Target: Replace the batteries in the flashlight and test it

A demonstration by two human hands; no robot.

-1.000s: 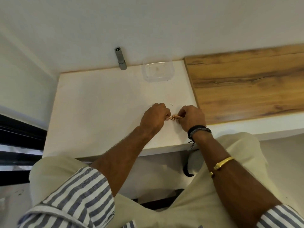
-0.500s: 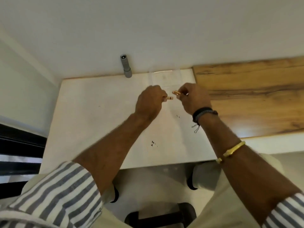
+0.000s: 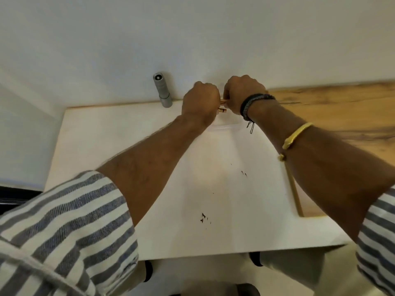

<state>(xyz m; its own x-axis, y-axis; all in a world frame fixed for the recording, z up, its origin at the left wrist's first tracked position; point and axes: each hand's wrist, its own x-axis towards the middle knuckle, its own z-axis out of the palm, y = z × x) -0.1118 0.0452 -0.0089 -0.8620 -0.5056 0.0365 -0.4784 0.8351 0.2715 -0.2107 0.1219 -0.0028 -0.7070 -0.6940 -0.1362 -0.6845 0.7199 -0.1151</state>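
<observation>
A grey flashlight (image 3: pixel 162 89) stands upright against the wall at the far edge of the white table (image 3: pixel 119 142). My left hand (image 3: pixel 201 102) is closed on a copper-coloured battery (image 3: pixel 222 110) whose tip sticks out to the right. My right hand (image 3: pixel 241 92) is closed on a second battery (image 3: pixel 223 101), of which only a short end shows. Both fists hover close together over a clear plastic tray (image 3: pixel 224 127) at the back of the table, just right of the flashlight. Most of the tray is hidden by my hands.
A wood-grain surface (image 3: pixel 342 112) adjoins the white table on the right. Small dark specks (image 3: pixel 204 216) lie on the tabletop. The white wall (image 3: pixel 192 39) rises directly behind the table. My striped sleeves and light trousers fill the bottom.
Both hands have moved from the near middle of the table to the far edge over the clear tray, each carrying a battery. The batteries were held together, then pulled apart.
</observation>
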